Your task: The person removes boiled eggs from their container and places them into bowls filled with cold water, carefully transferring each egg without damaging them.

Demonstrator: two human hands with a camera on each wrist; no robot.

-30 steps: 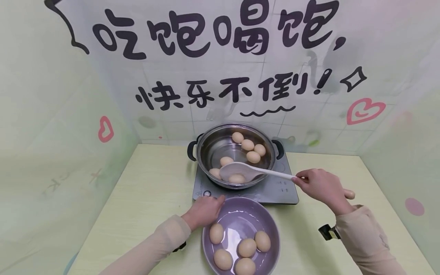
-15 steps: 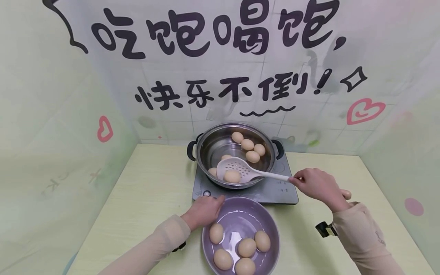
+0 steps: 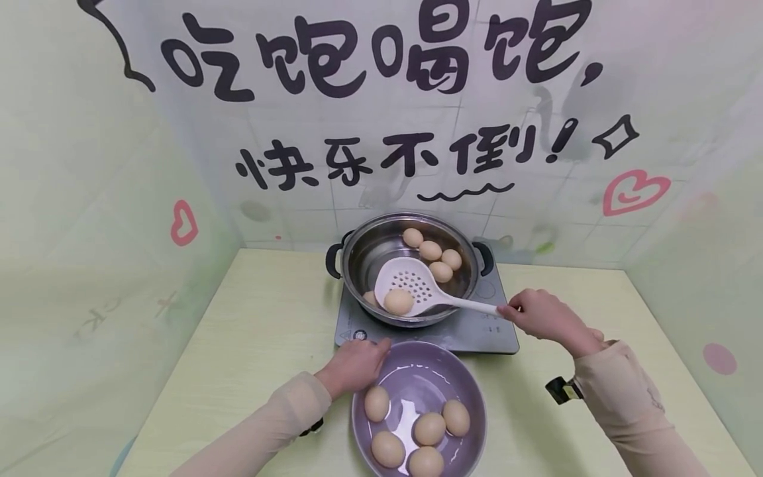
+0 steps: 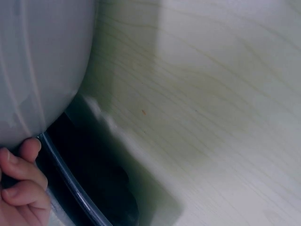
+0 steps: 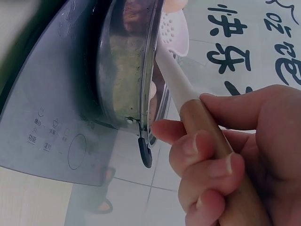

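My right hand (image 3: 551,319) grips the wooden handle (image 5: 207,127) of a white slotted spoon (image 3: 411,281). Its perforated head is over the near side of a steel pot (image 3: 381,248), cradling one egg (image 3: 399,302). Another egg (image 3: 369,297) shows partly behind the head, at the pot's left. Several more eggs (image 3: 430,250) lie at the pot's right and back. My left hand (image 3: 353,366) holds the rim of a purple bowl (image 3: 477,397), fingers curled against it in the left wrist view. Several eggs (image 3: 429,429) lie in the bowl.
The pot, with black side handles (image 3: 486,258), stands on a grey induction cooker (image 3: 501,338). Bowl and cooker share a pale wooden table (image 3: 250,318). Printed sheets (image 3: 381,132) with large characters enclose the back and sides.
The slotted spoon has turned its perforated face up and risen slightly, now bearing one egg. My right hand has shifted a little left; my left hand stays on the bowl.
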